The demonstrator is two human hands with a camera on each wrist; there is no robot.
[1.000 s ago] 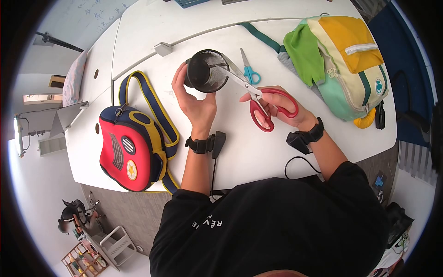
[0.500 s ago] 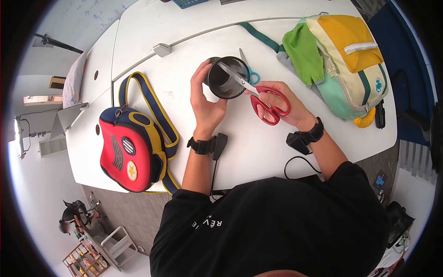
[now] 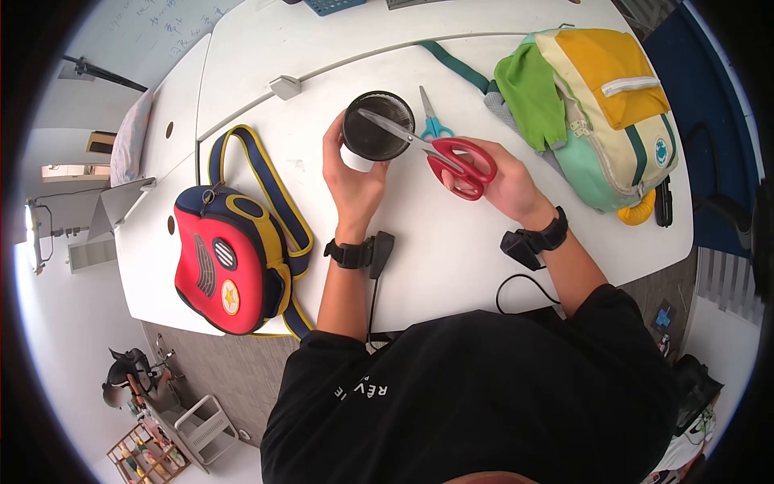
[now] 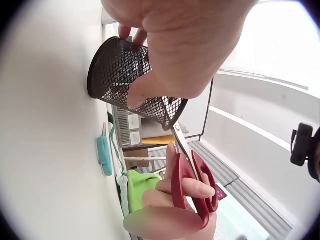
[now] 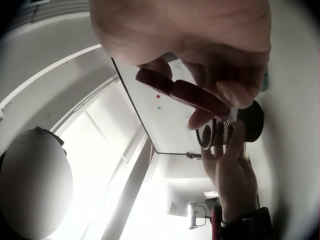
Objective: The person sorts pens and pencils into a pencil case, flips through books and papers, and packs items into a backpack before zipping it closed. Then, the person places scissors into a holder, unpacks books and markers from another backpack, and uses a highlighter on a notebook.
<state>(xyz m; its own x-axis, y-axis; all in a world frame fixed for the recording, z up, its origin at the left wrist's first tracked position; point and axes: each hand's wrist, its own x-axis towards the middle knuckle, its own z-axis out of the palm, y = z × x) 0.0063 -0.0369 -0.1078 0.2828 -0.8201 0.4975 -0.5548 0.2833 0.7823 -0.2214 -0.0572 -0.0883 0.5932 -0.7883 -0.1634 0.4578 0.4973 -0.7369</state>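
Note:
A black mesh cup [image 3: 379,126] stands between the hands in the head view, its mouth facing up toward the camera. My left hand [image 3: 355,187] grips its side; in the left wrist view the thumb and fingers lie around the mesh cup [image 4: 122,75]. Red-handled scissors [image 3: 463,168] are held by the handles in my right hand [image 3: 508,185], their metal blades reaching over the rim into the cup. Behind the cup, teal-handled scissors [image 3: 436,127] lie on the table.
A red and navy guitar-shaped bag [image 3: 222,262] lies at the left of the white table [image 3: 435,266]. On the right is a yellow, cream and green backpack [image 3: 601,121]. A blue basket [image 3: 332,6] sits at the far edge.
Over the last second the cup has shifted right, then slightly back left, and now shows its mouth more squarely. The red scissors and right fingers have shifted upward in the head view.

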